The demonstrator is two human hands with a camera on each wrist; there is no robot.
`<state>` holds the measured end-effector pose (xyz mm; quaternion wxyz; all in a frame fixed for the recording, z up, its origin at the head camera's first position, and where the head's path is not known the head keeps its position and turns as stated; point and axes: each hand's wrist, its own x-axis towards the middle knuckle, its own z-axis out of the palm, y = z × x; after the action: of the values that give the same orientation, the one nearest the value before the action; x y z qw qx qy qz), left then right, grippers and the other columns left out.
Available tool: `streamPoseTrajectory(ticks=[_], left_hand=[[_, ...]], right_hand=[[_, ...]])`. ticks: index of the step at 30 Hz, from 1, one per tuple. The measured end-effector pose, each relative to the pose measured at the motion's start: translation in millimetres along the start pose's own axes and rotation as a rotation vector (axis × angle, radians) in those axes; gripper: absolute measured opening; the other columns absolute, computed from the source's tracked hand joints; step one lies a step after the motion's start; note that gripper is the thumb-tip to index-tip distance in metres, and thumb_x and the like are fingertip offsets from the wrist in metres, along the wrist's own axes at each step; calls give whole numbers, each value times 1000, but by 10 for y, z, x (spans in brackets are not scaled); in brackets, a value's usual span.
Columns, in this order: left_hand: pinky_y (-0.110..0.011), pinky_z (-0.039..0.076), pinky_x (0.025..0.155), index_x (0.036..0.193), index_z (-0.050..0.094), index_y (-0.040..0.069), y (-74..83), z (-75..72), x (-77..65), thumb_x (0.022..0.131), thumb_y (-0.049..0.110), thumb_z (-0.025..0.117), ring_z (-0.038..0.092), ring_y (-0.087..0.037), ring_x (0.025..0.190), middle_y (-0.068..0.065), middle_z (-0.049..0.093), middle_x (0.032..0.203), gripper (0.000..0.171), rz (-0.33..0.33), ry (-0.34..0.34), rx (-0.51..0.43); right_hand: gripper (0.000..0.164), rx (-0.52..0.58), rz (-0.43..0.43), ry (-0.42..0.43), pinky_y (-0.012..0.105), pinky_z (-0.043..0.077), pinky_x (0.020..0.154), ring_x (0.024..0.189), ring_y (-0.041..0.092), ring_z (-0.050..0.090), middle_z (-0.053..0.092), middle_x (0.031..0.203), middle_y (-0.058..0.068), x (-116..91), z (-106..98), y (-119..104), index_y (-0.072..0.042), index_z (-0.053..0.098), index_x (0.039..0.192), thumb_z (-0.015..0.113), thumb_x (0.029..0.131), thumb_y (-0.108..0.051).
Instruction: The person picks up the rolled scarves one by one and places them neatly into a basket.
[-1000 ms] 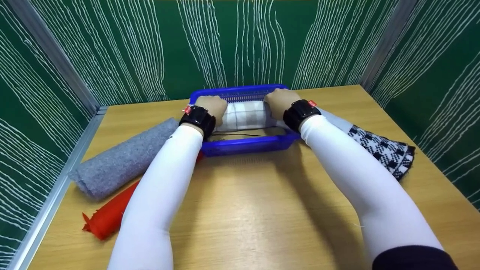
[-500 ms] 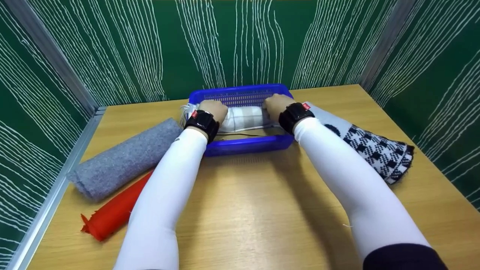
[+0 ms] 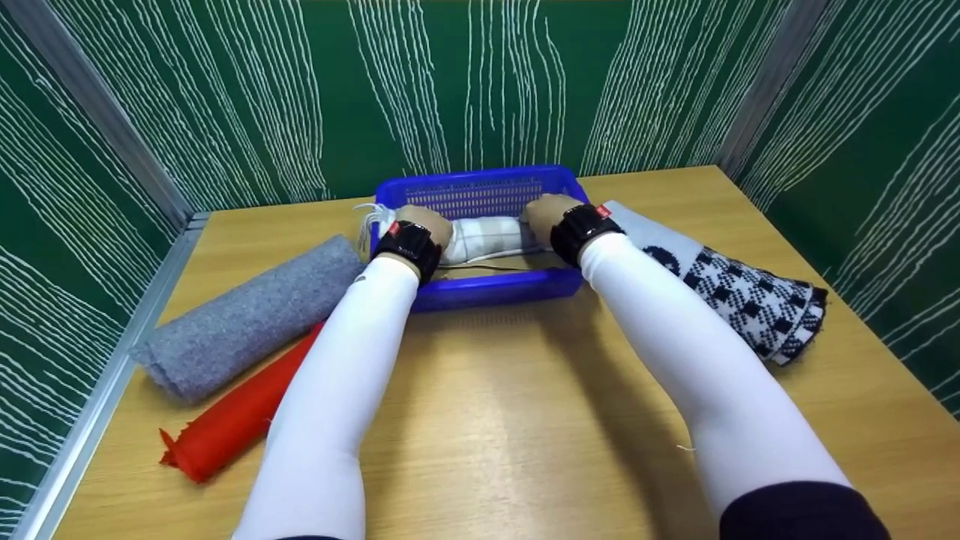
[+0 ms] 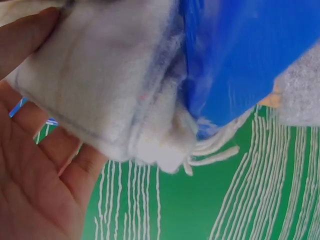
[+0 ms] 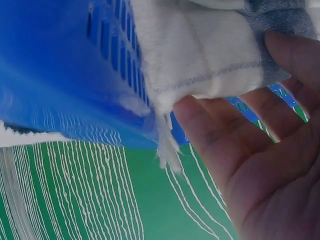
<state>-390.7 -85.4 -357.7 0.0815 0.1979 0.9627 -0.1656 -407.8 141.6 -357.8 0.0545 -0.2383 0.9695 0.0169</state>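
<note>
Each wrist bears a black band, the left one (image 3: 412, 244) and the right one (image 3: 581, 229) both carrying a small red tag; pale marks show on the tags, too small to read. A little dark mark on the left white sleeve (image 3: 322, 405) is likewise illegible.

The left hand (image 3: 426, 223) has the checked cloth (image 3: 487, 238) between thumb and fingers: in the left wrist view the thumb lies on its pale face, while the other fingers, slightly spread and only gently bent, come round its lower edge. The right hand (image 3: 544, 215) grips the cloth's other end much the same way, thumb over a grey-blue check and fingertips against the lower edge, with gaps between the fingers.

The cloth, white with beige and grey checks, lies lengthwise inside the blue basket (image 3: 495, 289), its white fringe (image 3: 367, 223) spilling over the left end. Whether its underside touches the basket floor cannot be told.

On the wooden table (image 3: 480, 420), a grey felt-like roll (image 3: 247, 319) lies slanted left of the basket, with a red roll (image 3: 240, 409) beside it, partly behind the left sleeve. To the right lies a black-and-white patterned cloth (image 3: 757, 304), partly hidden by the right sleeve (image 3: 690, 352).
</note>
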Motion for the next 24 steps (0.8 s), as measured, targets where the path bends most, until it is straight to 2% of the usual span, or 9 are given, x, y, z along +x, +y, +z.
streamPoseTrajectory(ticks=[6,8,10,14,17,21,24], left_hand=[[-55,63,97,108,80,4,-9,1,-78,98,1,58,77,-35,113,-18,80,121,25,26,35,-28],[-57,63,96,110,80,3,-10,-23,-107,98,0,57,77,-36,113,-19,79,121,25,20,40,-42],[-60,62,96,112,80,4,-17,-50,-149,99,0,57,76,-36,113,-19,79,121,26,12,61,-61],[-61,62,96,111,80,6,-39,-123,-265,97,0,60,76,-37,113,-18,80,120,26,12,121,-106],[-62,62,96,110,80,6,-63,-174,-329,95,0,63,76,-38,113,-19,80,120,24,20,165,-125],[-62,60,98,113,80,4,-102,-187,-334,91,2,67,75,-40,115,-19,79,121,26,6,200,-150],[-62,60,98,113,80,4,-135,-156,-310,89,2,66,75,-41,116,-19,79,121,27,-17,215,-179]], right_hand=[[28,4,-10,-26,53,59,91,103,36,72,79,111,21,-122,-76,-29,-6,77,109,60,90,7],[27,7,-19,-36,51,59,90,101,33,70,78,109,18,-134,-83,-14,-7,76,108,61,91,6],[29,15,-18,-51,50,60,92,102,32,71,79,110,16,-128,-84,14,-8,76,114,63,92,4],[43,29,-2,-53,52,57,110,123,38,71,78,127,18,-156,-144,27,-9,74,136,68,93,-2],[43,58,2,-17,55,55,112,126,42,70,76,132,21,-211,-215,10,-6,74,136,67,94,-2],[33,87,-8,38,55,60,104,118,42,74,78,126,23,-273,-289,-6,-3,78,128,66,98,-2],[35,103,-4,75,56,58,106,122,42,73,76,131,22,-303,-310,-9,-4,75,134,70,99,-8]])
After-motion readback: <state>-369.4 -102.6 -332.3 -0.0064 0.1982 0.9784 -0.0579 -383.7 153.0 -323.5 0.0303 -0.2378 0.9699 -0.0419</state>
